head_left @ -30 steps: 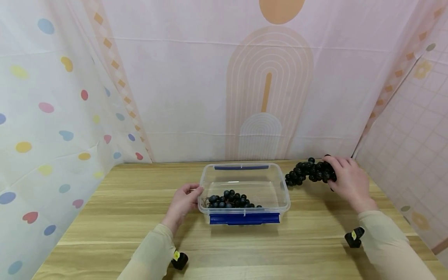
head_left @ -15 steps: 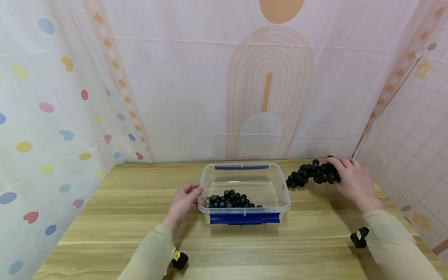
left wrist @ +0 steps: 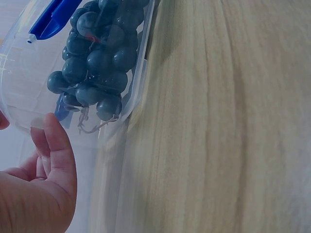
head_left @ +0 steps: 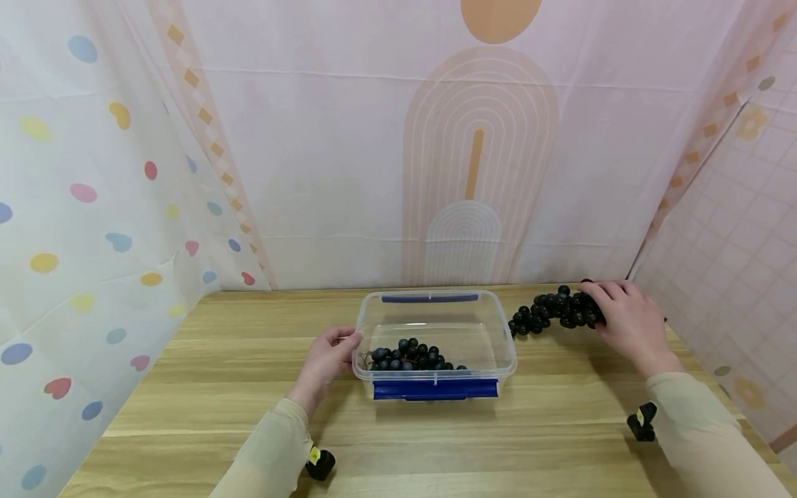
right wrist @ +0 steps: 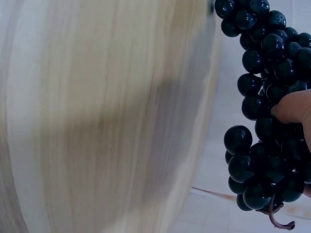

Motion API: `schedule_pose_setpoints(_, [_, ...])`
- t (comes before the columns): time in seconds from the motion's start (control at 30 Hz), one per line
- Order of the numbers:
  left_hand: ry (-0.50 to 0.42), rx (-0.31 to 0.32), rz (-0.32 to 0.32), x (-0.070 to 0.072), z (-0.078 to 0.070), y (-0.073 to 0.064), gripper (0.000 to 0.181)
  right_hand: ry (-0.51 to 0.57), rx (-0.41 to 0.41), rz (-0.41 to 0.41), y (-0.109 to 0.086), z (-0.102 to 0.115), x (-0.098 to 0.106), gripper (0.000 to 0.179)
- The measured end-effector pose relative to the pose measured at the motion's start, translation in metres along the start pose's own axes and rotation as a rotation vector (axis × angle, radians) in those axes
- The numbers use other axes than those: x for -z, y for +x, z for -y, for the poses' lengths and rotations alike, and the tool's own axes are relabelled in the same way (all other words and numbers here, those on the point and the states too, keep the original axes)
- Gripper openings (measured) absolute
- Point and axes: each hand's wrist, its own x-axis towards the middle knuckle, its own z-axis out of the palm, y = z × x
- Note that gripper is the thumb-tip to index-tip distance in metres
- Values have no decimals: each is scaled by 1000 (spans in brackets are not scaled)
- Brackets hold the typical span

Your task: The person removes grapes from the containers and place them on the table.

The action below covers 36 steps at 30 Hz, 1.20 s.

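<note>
A clear plastic container (head_left: 429, 325) with blue latches stands without a lid in mid-table, a bunch of dark grapes (head_left: 411, 356) inside it along the near wall. At its left side my left hand (head_left: 326, 356) holds the rim between thumb and fingers; the left wrist view shows the thumb (left wrist: 59, 150) against the clear wall. To the right, my right hand (head_left: 631, 321) grips a second bunch of black grapes (head_left: 551, 311) by its right end. This bunch is raised off the table, its left tip beside the container's right wall. A stem (right wrist: 279, 221) sticks out of its end.
The wooden table (head_left: 436, 449) meets a pale patterned curtain (head_left: 330, 173) at the back, with more printed cloth (head_left: 741, 277) on the right and left. A small black wrist device (head_left: 320, 465) is worn at each sleeve.
My right hand has moved slightly to the right with the grape bunch in its grip, then nearly stopped. The left hand and the container have stayed in place.
</note>
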Motion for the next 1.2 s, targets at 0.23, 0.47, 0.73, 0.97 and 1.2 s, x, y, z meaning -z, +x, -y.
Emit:
schedule_pose_setpoints(0.23, [11, -5, 5, 0, 2, 2, 39, -51, 24, 20, -3, -2, 0, 80])
schedule_pose_setpoints(0.47, [14, -12, 7, -1, 2, 2, 42, -89, 8, 59, -7, -6, -2, 79])
schedule_pose_setpoints(0.73, [19, 3, -11, -1, 1, 1, 37, -79, -2, 51, -11, -7, -7, 80])
schedule_pose_setpoints(0.97, [18, 1, -8, -1, 0, 0, 38, -69, -12, 30, -15, -7, -12, 80])
schedule_pose_setpoints(1.2, [15, -12, -3, -1, 0, -1, 39, -70, -40, 57, -16, -7, -12, 78])
